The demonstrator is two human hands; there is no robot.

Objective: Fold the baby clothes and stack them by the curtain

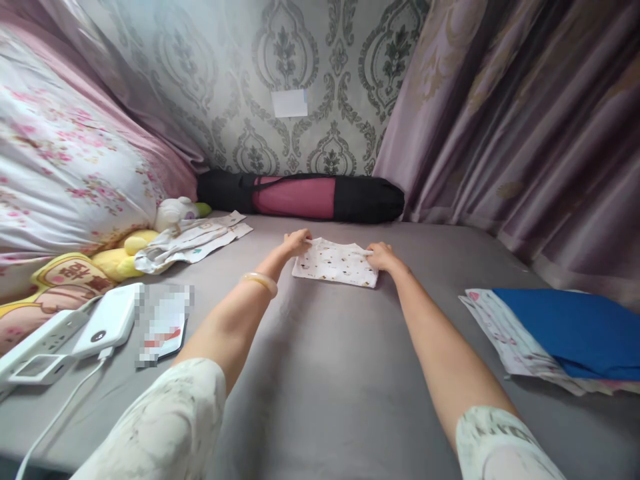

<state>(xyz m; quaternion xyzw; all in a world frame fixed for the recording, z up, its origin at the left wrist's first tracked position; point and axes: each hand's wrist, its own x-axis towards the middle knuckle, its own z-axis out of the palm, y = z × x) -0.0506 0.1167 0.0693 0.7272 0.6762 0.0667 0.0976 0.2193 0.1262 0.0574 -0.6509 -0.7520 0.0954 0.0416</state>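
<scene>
A small white garment [336, 264] with a scattered dark and tan print lies folded on the grey bed sheet [340, 373]. It looks like a child's shirt, with a curved neckline along its far edge. My left hand [298, 243] grips its far left corner, fingers closed on the cloth. At the opposite upper corner, my right hand [383, 256] pinches the fabric. Both arms reach straight forward, and the fingertips are partly hidden by the cloth and the hands themselves.
Folded clothes with a blue piece on top [575, 330] lie at right. A light printed garment [193, 243], yellow plush toy [117, 260], power bank [111, 320], power strip [45, 343] and phone [167, 327] lie at left. A black and pink bag [295, 197] rests against the wall.
</scene>
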